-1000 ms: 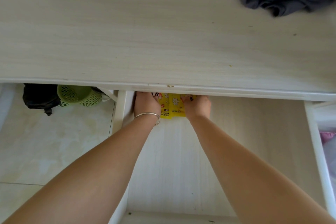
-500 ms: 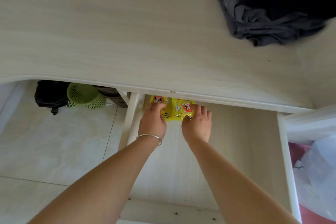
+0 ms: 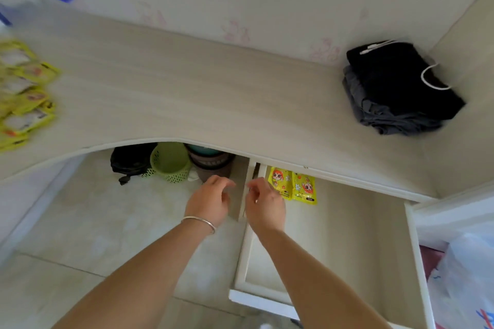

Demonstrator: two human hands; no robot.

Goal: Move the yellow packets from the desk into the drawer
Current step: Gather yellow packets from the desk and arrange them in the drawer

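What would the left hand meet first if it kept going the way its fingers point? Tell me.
Likely the brown bucket under the desk. The left hand is open and empty, its fingers aimed up and slightly right toward it. Depth is unclear, so it may pass short of it.

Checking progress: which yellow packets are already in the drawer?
The two packets lying side by side at the drawer's back-left corner. The rest, the pile, sits on the desk's far left.
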